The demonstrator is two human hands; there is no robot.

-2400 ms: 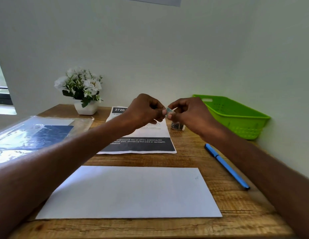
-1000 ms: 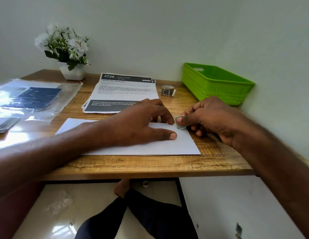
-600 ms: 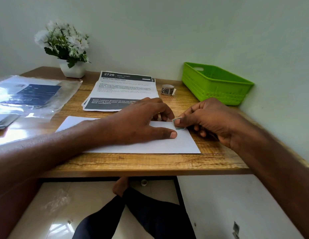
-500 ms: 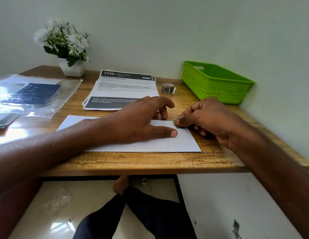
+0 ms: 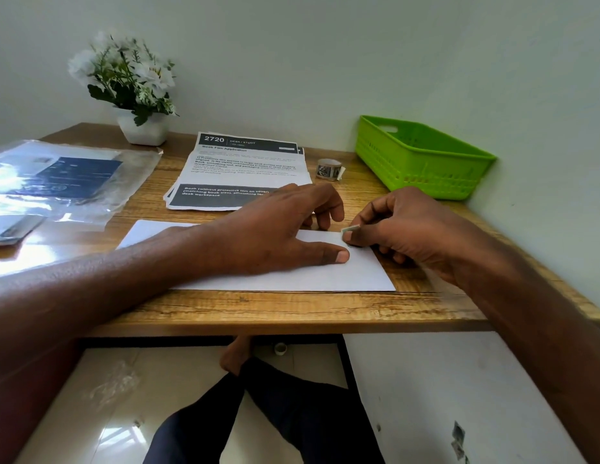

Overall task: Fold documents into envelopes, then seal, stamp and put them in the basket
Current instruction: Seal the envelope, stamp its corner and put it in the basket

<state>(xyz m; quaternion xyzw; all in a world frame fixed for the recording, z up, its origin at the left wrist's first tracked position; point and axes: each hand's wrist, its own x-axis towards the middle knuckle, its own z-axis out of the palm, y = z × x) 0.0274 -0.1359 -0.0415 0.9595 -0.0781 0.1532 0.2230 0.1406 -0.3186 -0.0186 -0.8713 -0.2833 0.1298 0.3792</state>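
Stamp [image 5: 350, 228] now down at envelope [image 5: 325, 274] top-right corner – was mid-air 2.4 s ago. Right hand [image 5: 405, 226] grip pinching it; left hand [image 5: 278, 229] flat, pinning envelope. Next, prob.: press flat, then basket [image 5: 422, 155].

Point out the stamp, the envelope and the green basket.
stamp [image 5: 351, 228], head view, on its upper edge showing between the right hand's fingertips.
envelope [image 5: 359, 276], head view, on its bare near right corner.
green basket [image 5: 426, 169], head view, on its front wall.

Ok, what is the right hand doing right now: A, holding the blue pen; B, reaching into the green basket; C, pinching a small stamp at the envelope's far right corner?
C: the right hand pinches the stamp over the envelope corner, while the left hand presses the envelope flat.
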